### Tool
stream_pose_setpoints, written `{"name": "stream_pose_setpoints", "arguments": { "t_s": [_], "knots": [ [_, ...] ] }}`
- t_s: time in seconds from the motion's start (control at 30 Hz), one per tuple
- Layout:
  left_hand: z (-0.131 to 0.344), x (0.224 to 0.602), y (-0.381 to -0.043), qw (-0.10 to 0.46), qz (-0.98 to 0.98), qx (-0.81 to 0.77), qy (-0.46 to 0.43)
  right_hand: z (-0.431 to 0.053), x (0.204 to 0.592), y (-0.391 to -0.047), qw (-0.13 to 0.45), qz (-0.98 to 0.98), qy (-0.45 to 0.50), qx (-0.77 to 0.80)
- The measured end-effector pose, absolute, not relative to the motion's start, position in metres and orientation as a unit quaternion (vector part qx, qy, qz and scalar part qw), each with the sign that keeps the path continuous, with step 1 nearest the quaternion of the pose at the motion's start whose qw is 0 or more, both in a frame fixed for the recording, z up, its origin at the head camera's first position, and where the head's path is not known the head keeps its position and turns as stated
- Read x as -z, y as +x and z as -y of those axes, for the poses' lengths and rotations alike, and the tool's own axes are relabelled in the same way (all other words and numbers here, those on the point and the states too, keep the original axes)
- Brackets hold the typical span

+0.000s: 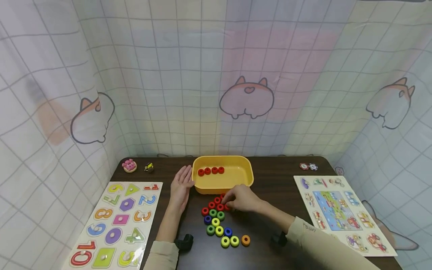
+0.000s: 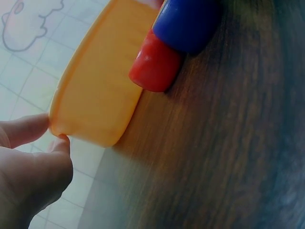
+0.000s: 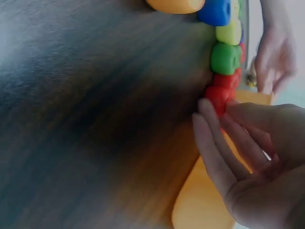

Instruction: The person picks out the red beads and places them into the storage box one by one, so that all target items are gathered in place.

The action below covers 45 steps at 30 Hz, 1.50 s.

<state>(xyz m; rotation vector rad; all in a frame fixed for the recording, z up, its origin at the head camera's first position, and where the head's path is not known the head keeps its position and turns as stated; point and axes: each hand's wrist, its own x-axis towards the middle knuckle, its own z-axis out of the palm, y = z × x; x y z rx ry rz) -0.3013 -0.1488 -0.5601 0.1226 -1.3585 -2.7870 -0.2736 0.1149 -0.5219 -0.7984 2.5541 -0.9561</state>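
My left hand (image 1: 180, 188) lies at the left end of a yellow tray (image 1: 236, 177), fingers extended, thumb touching its side. The left wrist view shows the thumb and a finger at the tray's edge (image 2: 71, 114). With the fingertips of my right hand (image 1: 244, 198), I pinch a red ring bead (image 3: 218, 98) at the near side of the tray. More red ring beads (image 1: 211, 205) lie beside it, with green beads (image 1: 210, 230), blue beads (image 1: 228, 232), yellow beads (image 1: 225, 242) and an orange bead (image 1: 245, 240) below them. Inside the tray stands a row of several red beads (image 1: 207, 171).
A number-and-shape puzzle board (image 1: 118, 221) lies on the left, a picture puzzle board (image 1: 337, 210) on the right. Small toys, one pink (image 1: 129, 165) and one yellow-and-black (image 1: 149, 167), sit at the back left. Two poker chips (image 1: 308, 166) lie at the back right.
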Motion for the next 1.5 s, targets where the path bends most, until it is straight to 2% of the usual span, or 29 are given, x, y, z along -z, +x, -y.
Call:
{"name": "stream_pose_setpoints", "arguments": {
  "t_s": [0.23,0.43,0.57,0.67,0.83,1.0,1.23,1.5],
  "knots": [
    [0.149,0.561,-0.300,0.021,0.441,0.896,0.034,-0.120,0.520,-0.274,0.261,-0.834,-0.233,0.428],
    [0.148,0.559,-0.300,0.022,0.445,0.895,0.030,-0.123,0.479,-0.293,0.307,-0.795,-0.229,0.471],
    [0.150,0.558,-0.301,0.024,0.445,0.895,0.028,-0.124,0.453,-0.325,0.285,-0.805,-0.204,0.479],
    [0.152,0.559,-0.302,0.030,0.442,0.896,0.030,-0.123,0.448,-0.354,0.258,-0.825,-0.165,0.474],
    [0.151,0.562,-0.302,0.029,0.442,0.896,0.035,-0.120,0.464,-0.392,0.227,-0.859,-0.093,0.448],
    [0.149,0.564,-0.302,0.032,0.445,0.894,0.031,-0.116,0.492,-0.410,0.201,-0.871,-0.055,0.445],
    [0.145,0.562,-0.303,0.031,0.444,0.895,0.027,-0.113,0.519,-0.416,0.187,-0.873,-0.031,0.449],
    [0.148,0.564,-0.303,0.031,0.444,0.895,0.038,-0.110,0.480,-0.377,0.152,-0.869,-0.122,0.454]
  ]
}}
